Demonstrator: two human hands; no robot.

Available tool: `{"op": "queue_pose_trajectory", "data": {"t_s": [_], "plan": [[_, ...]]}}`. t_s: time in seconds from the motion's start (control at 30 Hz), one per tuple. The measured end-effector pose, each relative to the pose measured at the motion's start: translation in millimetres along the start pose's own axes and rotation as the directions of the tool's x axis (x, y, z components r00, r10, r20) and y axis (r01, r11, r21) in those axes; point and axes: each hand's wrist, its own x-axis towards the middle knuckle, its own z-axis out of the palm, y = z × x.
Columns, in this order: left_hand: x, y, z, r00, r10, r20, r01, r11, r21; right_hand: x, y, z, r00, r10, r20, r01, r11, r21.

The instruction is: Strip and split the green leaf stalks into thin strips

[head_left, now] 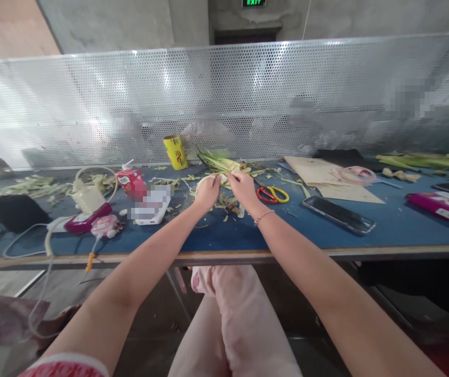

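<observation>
Both hands meet over the blue tabletop, fingers pinched close together. My left hand (208,191) and my right hand (242,188) are closed on a small pale plant piece (224,178), mostly covered by the fingers. Just beyond them lies a bundle of green leafy stalks (220,161). Peeled scraps and dry bits (230,204) are scattered beneath and around the fingers. To the right of my right hand rest scissors (273,195) with one red and one yellow handle loop, touched by neither hand.
A yellow can (175,152) stands by the perforated metal screen (243,99). On the left are a white device (153,205), a red carton (132,180), a black pouch (19,213) and cables. Rightward lie a phone (339,214), cardboard (326,180) and a magenta box (442,207).
</observation>
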Motion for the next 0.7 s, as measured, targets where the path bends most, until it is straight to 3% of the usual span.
{"op": "queue_pose_trajectory", "data": {"t_s": [0.17,0.33,0.53,0.7], "plan": [[1,-2,0,0.991,-0.002,-0.132,0.006,1.000,0.029,-2,-1,4,1.000,0.013,-0.014,-0.010,0.981,0.192],[3,-6,0,0.984,-0.023,-0.177,0.024,1.000,0.008,-3,-1,11,0.998,0.055,-0.026,-0.044,0.947,0.319],[2,-8,1,0.988,0.042,-0.150,-0.047,0.998,-0.030,-3,0,10,0.999,0.032,0.017,-0.035,0.969,0.245],[1,-9,5,0.996,0.039,-0.083,-0.052,0.984,-0.168,-2,0,10,1.000,-0.014,-0.016,0.016,0.991,0.131]]}}
